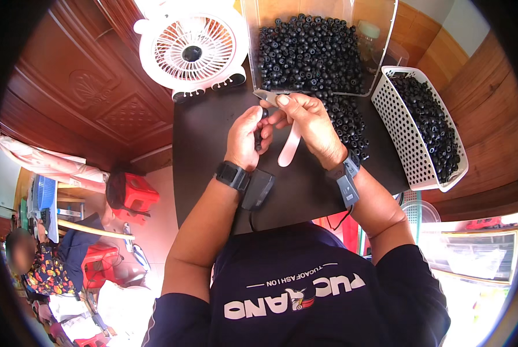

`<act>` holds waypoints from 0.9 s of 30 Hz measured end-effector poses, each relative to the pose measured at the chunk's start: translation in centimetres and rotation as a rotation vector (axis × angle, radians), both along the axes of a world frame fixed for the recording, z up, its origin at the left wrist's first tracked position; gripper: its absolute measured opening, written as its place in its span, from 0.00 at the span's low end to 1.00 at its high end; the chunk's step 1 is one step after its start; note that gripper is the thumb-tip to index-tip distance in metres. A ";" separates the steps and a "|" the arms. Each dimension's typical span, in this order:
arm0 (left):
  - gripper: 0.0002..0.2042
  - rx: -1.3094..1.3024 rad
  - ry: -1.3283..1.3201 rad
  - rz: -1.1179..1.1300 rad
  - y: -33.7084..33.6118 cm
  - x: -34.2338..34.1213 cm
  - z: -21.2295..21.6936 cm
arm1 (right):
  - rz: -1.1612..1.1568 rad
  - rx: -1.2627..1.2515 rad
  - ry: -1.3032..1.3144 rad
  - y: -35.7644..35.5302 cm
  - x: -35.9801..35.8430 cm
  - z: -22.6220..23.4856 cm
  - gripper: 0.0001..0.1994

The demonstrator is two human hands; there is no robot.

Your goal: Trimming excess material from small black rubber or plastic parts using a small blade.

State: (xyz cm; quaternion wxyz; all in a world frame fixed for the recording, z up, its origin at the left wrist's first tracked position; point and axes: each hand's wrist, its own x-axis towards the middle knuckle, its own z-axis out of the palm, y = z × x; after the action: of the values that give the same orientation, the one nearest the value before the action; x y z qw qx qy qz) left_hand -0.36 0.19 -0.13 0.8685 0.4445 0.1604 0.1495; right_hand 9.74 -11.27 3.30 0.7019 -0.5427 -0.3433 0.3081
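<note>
My right hand (pixel 314 130) grips a small knife by its pale pink handle (pixel 290 148), which sticks out below the fingers. The knife's short metal blade (pixel 266 96) points left, just above the left fingertips. In my left hand (pixel 243 140), the fingers are curled round small black rounded parts (pixel 265 113); one sits near the thumb tip, and more show in the palm (pixel 258 139). A heap of similar black parts with holes (pixel 347 124) lies on the dark table (pixel 204 156), beyond and right of my right hand.
A clear plastic bin (pixel 328 92) full of black parts stands at the far side. To its right is a white perforated basket (pixel 406 136) with more. A white fan (pixel 192 52) stands at the far left. Red stools (pixel 139 191) and another person (pixel 48 260) are off left.
</note>
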 end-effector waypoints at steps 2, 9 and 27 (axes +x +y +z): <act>0.12 -0.044 0.007 0.033 -0.4 0.1 0.1 | 0.010 0.026 0.036 0.0 -0.1 -0.1 0.13; 0.13 -0.062 -0.054 0.088 -0.6 0.0 0.2 | 0.081 0.157 0.013 -0.1 -1.3 -0.1 0.11; 0.11 -0.096 -0.097 0.149 -0.1 -0.3 1.1 | 0.067 0.250 -0.500 -0.3 -1.0 -0.4 0.09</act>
State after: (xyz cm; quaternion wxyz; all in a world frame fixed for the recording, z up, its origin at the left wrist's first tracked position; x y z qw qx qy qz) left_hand -0.69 0.10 0.99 0.8821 0.3814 0.1578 0.2271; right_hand 8.72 -11.53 2.93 0.6463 -0.4994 -0.5590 0.1430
